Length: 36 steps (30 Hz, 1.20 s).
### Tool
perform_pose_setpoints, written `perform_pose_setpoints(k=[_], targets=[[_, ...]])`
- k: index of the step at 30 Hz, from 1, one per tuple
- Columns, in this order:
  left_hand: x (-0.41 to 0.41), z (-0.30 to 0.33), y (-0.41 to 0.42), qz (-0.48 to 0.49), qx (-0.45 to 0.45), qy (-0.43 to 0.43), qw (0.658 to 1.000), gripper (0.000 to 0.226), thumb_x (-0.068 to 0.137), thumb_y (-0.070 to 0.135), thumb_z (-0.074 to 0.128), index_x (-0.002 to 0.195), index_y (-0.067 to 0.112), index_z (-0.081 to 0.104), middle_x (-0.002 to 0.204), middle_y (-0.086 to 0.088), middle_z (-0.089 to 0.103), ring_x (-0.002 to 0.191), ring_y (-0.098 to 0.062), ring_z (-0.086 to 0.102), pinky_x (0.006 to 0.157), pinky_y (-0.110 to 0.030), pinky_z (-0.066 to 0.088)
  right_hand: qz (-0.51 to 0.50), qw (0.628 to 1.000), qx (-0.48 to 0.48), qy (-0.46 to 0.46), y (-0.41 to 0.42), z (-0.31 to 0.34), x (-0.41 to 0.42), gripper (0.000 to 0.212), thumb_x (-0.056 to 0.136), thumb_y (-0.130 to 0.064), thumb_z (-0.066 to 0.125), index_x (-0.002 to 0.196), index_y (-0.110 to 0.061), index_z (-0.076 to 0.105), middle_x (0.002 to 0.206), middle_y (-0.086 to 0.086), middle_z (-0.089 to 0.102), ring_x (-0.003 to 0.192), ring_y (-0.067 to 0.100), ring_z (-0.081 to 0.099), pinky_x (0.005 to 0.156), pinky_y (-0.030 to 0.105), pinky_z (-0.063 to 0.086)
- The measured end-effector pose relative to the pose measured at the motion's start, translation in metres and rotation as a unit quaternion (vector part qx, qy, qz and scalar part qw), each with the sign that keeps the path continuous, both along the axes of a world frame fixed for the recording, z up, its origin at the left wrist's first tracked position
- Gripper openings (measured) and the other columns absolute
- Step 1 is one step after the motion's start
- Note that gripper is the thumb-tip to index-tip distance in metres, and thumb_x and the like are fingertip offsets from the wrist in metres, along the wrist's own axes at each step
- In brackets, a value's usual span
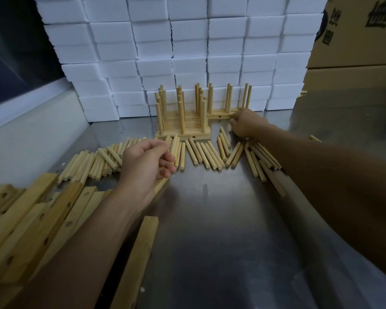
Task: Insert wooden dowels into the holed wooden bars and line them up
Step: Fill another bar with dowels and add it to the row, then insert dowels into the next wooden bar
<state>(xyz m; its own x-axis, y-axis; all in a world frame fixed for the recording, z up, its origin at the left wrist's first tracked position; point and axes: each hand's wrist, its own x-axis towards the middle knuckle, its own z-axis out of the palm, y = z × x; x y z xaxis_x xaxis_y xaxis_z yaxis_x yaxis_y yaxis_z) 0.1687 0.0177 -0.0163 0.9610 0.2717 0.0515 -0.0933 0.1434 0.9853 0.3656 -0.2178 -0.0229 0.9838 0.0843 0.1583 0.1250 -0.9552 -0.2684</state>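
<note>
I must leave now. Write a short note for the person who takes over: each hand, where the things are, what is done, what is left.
Left hand: curled over the loose dowels, seems to pinch one.
Right hand: grips the end of a doweled bar at the back.
Done: finished bars lined up before the white boxes.
Left: empty bars at near left still need dowels; then line them up.

Doweled bars (183, 126) stood mid-table (221, 219), boxes (176, 52) stacked behind them. Loose dowels (205, 152) lay just before them, bare bars (42, 215) front-left, cartons (354, 41) back-right, one more doweled bar (221, 115) adjoining right.
</note>
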Motion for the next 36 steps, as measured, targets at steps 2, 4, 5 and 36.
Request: perform_pose_setpoints(k=[2, 4, 5, 36], targets=[[0.000, 0.000, 0.000, 0.000, 0.000, 0.002, 1.000, 0.011, 0.095, 0.002, 0.060, 0.087, 0.004, 0.067, 0.057, -0.006, 0.062, 0.045, -0.014, 0.057, 0.039, -0.019, 0.043, -0.012, 0.998, 0.057, -0.030, 0.000, 0.001, -0.004, 0.035, 0.101, -0.038, 0.045, 0.123, -0.014, 0.059, 0.125, 0.008, 0.058, 0.105, 0.024, 0.059, 0.095, 0.049, 0.050], [0.000, 0.000, 0.000, 0.000, 0.000, 0.003, 1.000, 0.010, 0.095, 0.002, 0.060, 0.088, 0.004, 0.067, 0.057, -0.006, 0.062, 0.045, -0.014, 0.057, 0.039, -0.020, 0.044, -0.014, 0.996, 0.077, -0.046, 0.002, 0.005, -0.010, 0.039, 0.100, -0.038, 0.048, 0.129, -0.014, 0.057, 0.128, 0.008, 0.060, 0.106, 0.024, 0.061, 0.092, 0.045, 0.052], [0.000, 0.000, 0.000, 0.001, -0.001, 0.002, 1.000, 0.010, 0.095, 0.001, 0.060, 0.088, 0.004, 0.067, 0.057, -0.006, 0.062, 0.045, -0.014, 0.057, 0.039, -0.019, 0.044, -0.014, 0.995, 0.079, -0.053, 0.003, 0.007, -0.014, 0.042, 0.100, -0.040, 0.049, 0.133, -0.014, 0.055, 0.133, 0.009, 0.058, 0.112, 0.025, 0.059, 0.095, 0.045, 0.051], [-0.012, 0.023, 0.021, 0.024, 0.540, 0.169, 0.824, 0.041, 0.073, 0.047, 0.082, 0.087, 0.010, 0.070, 0.085, -0.004, 0.069, 0.073, -0.016, 0.059, 0.064, -0.031, 0.046, 0.131, 0.934, 0.213, -0.256, 0.048, -0.008, -0.192, 0.023, 0.099, -0.027, 0.057, 0.090, -0.011, 0.071, 0.066, -0.003, 0.066, 0.057, 0.016, 0.061, 0.060, 0.042, 0.054]])
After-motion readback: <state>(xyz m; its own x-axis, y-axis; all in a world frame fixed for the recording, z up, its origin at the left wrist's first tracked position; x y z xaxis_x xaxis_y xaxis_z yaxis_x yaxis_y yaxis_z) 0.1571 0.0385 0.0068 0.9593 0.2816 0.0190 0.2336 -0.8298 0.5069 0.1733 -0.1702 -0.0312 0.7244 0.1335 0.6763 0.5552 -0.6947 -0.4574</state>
